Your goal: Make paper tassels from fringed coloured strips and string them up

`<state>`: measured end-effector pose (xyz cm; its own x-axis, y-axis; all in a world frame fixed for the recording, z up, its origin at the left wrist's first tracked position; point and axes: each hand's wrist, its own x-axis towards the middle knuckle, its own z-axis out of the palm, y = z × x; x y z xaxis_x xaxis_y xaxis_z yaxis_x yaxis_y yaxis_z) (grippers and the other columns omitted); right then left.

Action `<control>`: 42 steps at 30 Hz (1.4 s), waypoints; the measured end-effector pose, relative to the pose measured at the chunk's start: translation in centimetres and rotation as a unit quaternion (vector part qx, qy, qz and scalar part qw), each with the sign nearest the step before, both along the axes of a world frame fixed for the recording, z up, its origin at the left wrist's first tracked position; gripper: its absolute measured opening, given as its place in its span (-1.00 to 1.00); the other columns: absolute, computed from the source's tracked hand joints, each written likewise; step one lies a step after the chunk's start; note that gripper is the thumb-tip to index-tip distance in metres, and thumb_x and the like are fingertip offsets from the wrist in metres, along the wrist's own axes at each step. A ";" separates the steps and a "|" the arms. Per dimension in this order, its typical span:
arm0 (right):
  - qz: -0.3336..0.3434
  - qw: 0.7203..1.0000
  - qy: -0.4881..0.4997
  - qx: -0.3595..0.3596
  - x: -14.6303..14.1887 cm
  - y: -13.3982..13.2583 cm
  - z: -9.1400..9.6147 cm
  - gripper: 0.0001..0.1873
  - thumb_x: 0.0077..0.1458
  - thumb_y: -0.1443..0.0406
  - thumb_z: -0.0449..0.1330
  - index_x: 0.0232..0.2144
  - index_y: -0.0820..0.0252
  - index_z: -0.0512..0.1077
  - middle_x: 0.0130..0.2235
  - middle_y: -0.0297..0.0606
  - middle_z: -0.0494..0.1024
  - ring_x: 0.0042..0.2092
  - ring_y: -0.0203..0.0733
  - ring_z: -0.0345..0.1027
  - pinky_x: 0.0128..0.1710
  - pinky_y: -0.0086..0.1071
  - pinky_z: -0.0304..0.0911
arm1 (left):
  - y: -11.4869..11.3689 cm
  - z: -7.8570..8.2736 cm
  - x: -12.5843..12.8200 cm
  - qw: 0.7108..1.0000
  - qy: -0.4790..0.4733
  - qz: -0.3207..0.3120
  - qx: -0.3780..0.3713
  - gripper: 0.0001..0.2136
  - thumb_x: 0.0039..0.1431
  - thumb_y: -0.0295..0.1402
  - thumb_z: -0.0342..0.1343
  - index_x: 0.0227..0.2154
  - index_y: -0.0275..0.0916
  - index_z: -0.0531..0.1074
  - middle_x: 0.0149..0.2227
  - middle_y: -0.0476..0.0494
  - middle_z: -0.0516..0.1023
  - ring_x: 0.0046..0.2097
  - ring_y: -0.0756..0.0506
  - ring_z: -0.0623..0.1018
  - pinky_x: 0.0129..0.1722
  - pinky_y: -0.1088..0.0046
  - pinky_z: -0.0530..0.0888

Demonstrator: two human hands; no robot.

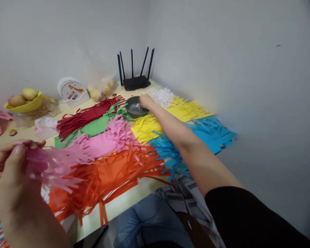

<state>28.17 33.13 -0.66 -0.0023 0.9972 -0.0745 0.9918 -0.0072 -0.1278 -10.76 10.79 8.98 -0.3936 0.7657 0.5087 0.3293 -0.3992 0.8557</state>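
At the lower left, my left hand (11, 168) pinches a strip of pink fringed paper (51, 162), its cut ends hanging toward the table. My right arm stretches across the table, and my right hand (146, 101) dips its fingers over the rim of a dark bowl (129, 107). Those fingers look bent together; anything between them is hidden. Something clear and shiny lies in the bowl. Around it are fringed papers: red (90, 115), green (95, 127), pink (103, 143), orange (111, 172), yellow (181, 112), blue (209, 132) and white shreds (162, 96).
A black router (136, 82) with upright antennas stands in the back corner. Along the wall are a yellow bowl of fruit (24, 107), a giraffe-print holder (73, 92) and a clear bag of yellowish items (100, 89). A wall rises along the right side.
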 end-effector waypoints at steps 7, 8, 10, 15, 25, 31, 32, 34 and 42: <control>-0.022 0.998 -0.058 -0.029 -0.5 2.3 -3.5 -0.56 0.27 0.17 0.25 0.08 0.36 0.42 0.10 0.00 0.48 0.08 -0.05 0.44 0.08 -0.10 0.41 | 2.0 -0.4 1.6 0.997 -0.055 -0.035 0.044 -0.90 -0.06 -0.41 0.35 -0.41 -0.24 0.63 -0.46 -0.06 0.53 -0.40 -0.05 0.52 -0.26 0.35 0.48; -0.017 0.997 -0.063 -0.034 -0.4 2.5 -3.6 -0.57 0.27 0.17 0.24 0.08 0.35 0.43 0.10 0.00 0.48 0.08 -0.06 0.44 0.08 -0.09 0.41 | 2.1 -0.6 1.6 0.997 -0.052 -0.044 0.042 -0.90 -0.01 -0.41 0.34 -0.38 -0.26 0.64 -0.46 -0.07 0.54 -0.39 -0.04 0.52 -0.26 0.37 0.48; -0.004 0.996 -0.072 -0.047 -0.3 2.8 -3.5 -0.60 0.28 0.17 0.23 0.06 0.32 0.44 0.09 -0.04 0.49 0.07 -0.07 0.44 0.08 -0.09 0.41 | 2.3 -1.0 1.7 0.996 -0.053 -0.063 0.031 -0.85 0.03 -0.43 0.33 -0.29 -0.27 0.65 -0.47 -0.06 0.55 -0.39 -0.02 0.53 -0.27 0.41 0.48; 0.025 0.994 -0.079 -0.078 -0.3 3.0 -2.9 -0.65 0.28 0.18 0.24 0.01 0.28 0.46 0.05 -0.10 0.52 0.04 -0.10 0.46 0.07 -0.10 0.42 | 2.2 -1.6 2.0 0.996 -0.033 -0.084 -0.012 -0.87 -0.02 -0.52 0.34 -0.36 -0.24 0.60 -0.49 0.00 0.59 -0.43 0.01 0.54 -0.35 0.51 0.46; 0.058 0.998 0.012 0.013 -0.7 0.0 -0.4 -0.75 0.21 0.44 0.17 -0.14 0.43 0.61 -0.05 0.08 0.65 0.01 -0.04 0.50 0.05 -0.34 0.27 | 2.0 -1.8 2.7 0.993 0.011 -0.110 -0.038 -0.93 0.04 -0.41 0.36 -0.38 -0.22 0.63 -0.44 -0.03 0.64 -0.38 -0.01 0.57 -0.33 0.50 0.48; 0.177 0.957 0.203 0.106 -6.3 -6.6 3.6 -0.68 0.24 0.26 0.15 -0.09 0.33 0.59 -0.27 -0.16 0.68 -0.34 -0.26 0.48 -0.22 -0.43 0.29 | 1.7 -2.4 4.1 0.992 0.087 -0.095 -0.010 -0.97 0.09 -0.39 0.31 -0.40 -0.22 0.63 -0.40 -0.05 0.66 -0.35 -0.02 0.58 -0.28 0.48 0.49; 0.216 0.929 0.275 0.119 -8.0 -8.3 4.2 -0.71 0.21 0.24 0.19 -0.16 0.31 0.60 -0.32 -0.21 0.67 -0.39 -0.28 0.45 -0.28 -0.44 0.28 | 1.6 -2.7 4.5 0.989 0.104 -0.102 -0.008 -0.96 0.11 -0.39 0.29 -0.40 -0.22 0.62 -0.39 -0.05 0.66 -0.34 -0.02 0.59 -0.27 0.48 0.49; 0.290 0.871 0.372 0.134 -11.1 -11.9 5.2 -0.79 0.16 0.23 0.24 -0.27 0.26 0.60 -0.38 -0.27 0.65 -0.42 -0.31 0.43 -0.33 -0.46 0.27 | 1.5 -3.0 5.1 0.985 0.133 -0.113 0.000 -0.95 0.15 -0.39 0.27 -0.39 -0.22 0.61 -0.38 -0.06 0.65 -0.33 -0.02 0.59 -0.24 0.48 0.49; 0.313 0.776 0.548 0.018 -15.5 -17.9 7.9 -0.84 0.11 0.24 0.27 -0.32 0.24 0.53 -0.44 -0.33 0.61 -0.47 -0.35 0.45 -0.40 -0.48 0.36 | 0.1 -2.5 5.3 0.968 0.230 -0.091 0.035 -0.95 0.20 -0.38 0.23 -0.35 -0.22 0.56 -0.39 -0.02 0.62 -0.40 0.02 0.51 -0.35 0.50 0.42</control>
